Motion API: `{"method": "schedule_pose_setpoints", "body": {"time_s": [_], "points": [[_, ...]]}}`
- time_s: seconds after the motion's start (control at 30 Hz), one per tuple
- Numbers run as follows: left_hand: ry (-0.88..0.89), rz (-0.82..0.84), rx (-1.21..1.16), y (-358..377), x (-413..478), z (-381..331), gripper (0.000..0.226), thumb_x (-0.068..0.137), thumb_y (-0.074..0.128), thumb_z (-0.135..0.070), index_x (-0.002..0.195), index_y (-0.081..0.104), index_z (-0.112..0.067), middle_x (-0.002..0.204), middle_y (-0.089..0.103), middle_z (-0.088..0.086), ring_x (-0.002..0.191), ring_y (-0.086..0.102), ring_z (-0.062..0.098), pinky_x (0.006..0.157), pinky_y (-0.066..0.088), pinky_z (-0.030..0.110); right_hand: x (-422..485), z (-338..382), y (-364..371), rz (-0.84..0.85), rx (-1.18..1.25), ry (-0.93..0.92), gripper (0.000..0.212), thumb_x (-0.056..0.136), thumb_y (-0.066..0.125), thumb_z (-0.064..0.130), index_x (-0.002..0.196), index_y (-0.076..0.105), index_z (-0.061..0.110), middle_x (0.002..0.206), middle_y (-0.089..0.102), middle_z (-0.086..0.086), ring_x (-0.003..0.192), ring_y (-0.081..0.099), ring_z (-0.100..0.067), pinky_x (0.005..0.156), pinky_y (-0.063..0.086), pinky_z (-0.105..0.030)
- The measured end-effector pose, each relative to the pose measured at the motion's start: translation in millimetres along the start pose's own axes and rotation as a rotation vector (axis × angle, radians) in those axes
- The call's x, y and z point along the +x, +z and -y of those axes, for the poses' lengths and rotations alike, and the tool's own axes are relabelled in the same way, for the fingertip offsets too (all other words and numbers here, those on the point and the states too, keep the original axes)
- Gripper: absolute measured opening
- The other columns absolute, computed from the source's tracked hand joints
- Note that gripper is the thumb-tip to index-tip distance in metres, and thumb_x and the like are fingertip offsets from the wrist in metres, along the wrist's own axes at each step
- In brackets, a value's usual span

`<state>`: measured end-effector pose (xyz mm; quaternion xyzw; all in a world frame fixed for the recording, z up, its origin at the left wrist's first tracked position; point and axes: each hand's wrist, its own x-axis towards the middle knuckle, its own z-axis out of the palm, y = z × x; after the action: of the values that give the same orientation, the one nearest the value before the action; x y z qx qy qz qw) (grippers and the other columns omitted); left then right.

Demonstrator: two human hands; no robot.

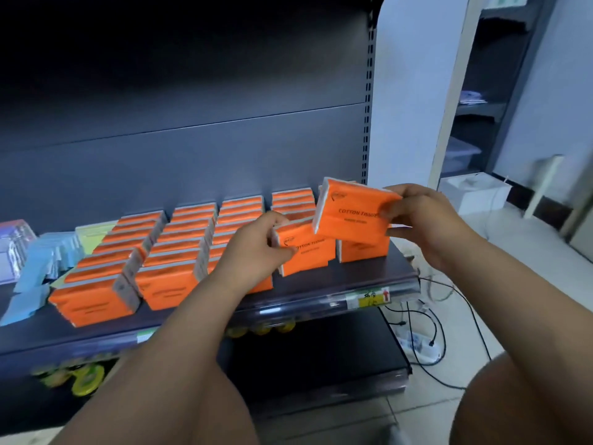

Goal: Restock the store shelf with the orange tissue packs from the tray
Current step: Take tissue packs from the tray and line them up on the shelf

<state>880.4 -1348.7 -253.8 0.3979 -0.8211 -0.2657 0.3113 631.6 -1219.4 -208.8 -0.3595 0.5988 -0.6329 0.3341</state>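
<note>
Rows of orange plastic-wrapped tissue packs (167, 252) are standing front to back on the dark metal store shelf (369, 277). Pale blue flat packets (48, 258) are lying to their left. The right hand (414, 220) is holding one orange tissue pack (349, 213) above the rightmost row, while the left hand (253, 245) is gripping another orange pack (305, 252) standing just left of it.

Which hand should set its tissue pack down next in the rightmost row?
Probably the right hand: its raised pack hangs directly above the rightmost row, while the left hand steadies a pack one row over.
</note>
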Motion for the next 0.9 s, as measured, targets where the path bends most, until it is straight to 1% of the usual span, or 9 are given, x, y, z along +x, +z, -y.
{"method": "schedule_pose_setpoints", "body": {"time_s": [0.07,0.17,0.27,0.37,0.47,0.6,0.7,0.8,0.9], "points": [[0.038,0.003,0.100,8,4,-3,0.044,0.074,0.087,-0.028,0.105,0.060,-0.044,0.083,0.066,-0.006,0.072,0.060,0.012,0.070,0.049,0.031,2,-4,-11,-0.023,0.000,0.015,0.031,0.077,0.058,-0.010,0.100,0.069,0.008,0.088,0.073,-0.010,0.083,0.072,-0.026,0.069,0.060,-0.037],[0.059,0.009,0.233,17,8,-4,0.045,0.073,0.088,-0.027,0.110,0.064,-0.033,0.083,0.066,-0.005,0.079,0.062,0.018,0.071,0.051,0.032,4,-12,-25,-0.031,-0.007,0.041,0.028,0.078,0.060,-0.008,0.101,0.068,0.007,0.090,0.073,-0.011,0.085,0.072,-0.026,0.070,0.060,-0.037],[0.049,0.021,0.321,24,10,-2,0.042,0.072,0.086,-0.027,0.106,0.063,-0.031,0.085,0.065,-0.004,0.083,0.063,0.022,0.070,0.052,0.035,9,-20,-35,-0.042,-0.018,0.059,0.029,0.078,0.060,-0.008,0.102,0.068,0.005,0.088,0.073,-0.011,0.084,0.073,-0.027,0.069,0.060,-0.037],[0.088,0.047,0.484,28,10,-2,0.039,0.072,0.085,-0.033,0.102,0.061,-0.032,0.098,0.063,-0.008,0.093,0.062,0.021,0.070,0.048,0.033,16,-27,-41,-0.067,-0.044,0.083,0.032,0.077,0.061,-0.009,0.106,0.068,0.001,0.089,0.074,-0.011,0.087,0.074,-0.030,0.074,0.062,-0.042],[0.158,0.011,0.718,30,14,-2,0.045,0.073,0.083,-0.040,0.113,0.065,-0.031,0.116,0.063,-0.007,0.110,0.056,0.023,0.076,0.044,0.034,21,-31,-45,-0.069,-0.060,0.097,0.033,0.076,0.063,-0.008,0.106,0.069,0.002,0.091,0.075,-0.012,0.089,0.074,-0.031,0.077,0.063,-0.045],[0.139,-0.003,0.909,34,12,-1,0.046,0.077,0.076,-0.042,0.119,0.066,-0.028,0.123,0.061,-0.004,0.116,0.051,0.027,0.089,0.042,0.042,26,-32,-45,-0.051,-0.084,0.101,0.032,0.075,0.064,-0.008,0.105,0.069,0.003,0.088,0.076,-0.009,0.086,0.075,-0.028,0.075,0.062,-0.043],[0.094,-0.014,0.957,38,7,-2,0.051,0.080,0.072,-0.044,0.127,0.061,-0.028,0.130,0.057,-0.002,0.119,0.047,0.027,0.093,0.040,0.045,30,-29,-39,-0.040,-0.105,0.101,0.030,0.076,0.063,-0.009,0.102,0.069,0.006,0.091,0.075,-0.010,0.088,0.075,-0.028,0.074,0.063,-0.041],[0.058,-0.032,0.961,40,4,-6,0.057,0.080,0.072,-0.044,0.131,0.054,-0.024,0.134,0.056,-0.001,0.120,0.047,0.029,0.094,0.040,0.046,31,-27,-34,-0.033,-0.144,0.086,0.032,0.076,0.063,-0.009,0.106,0.068,0.001,0.091,0.074,-0.010,0.089,0.073,-0.029,0.078,0.063,-0.044],[0.106,-0.068,0.879,43,1,-13,0.056,0.081,0.070,-0.046,0.130,0.056,-0.023,0.133,0.058,0.000,0.120,0.048,0.029,0.095,0.042,0.046,31,-27,-32,-0.018,-0.186,0.078,0.032,0.076,0.061,-0.009,0.105,0.069,0.002,0.092,0.074,-0.010,0.090,0.072,-0.029,0.078,0.062,-0.043]]}}
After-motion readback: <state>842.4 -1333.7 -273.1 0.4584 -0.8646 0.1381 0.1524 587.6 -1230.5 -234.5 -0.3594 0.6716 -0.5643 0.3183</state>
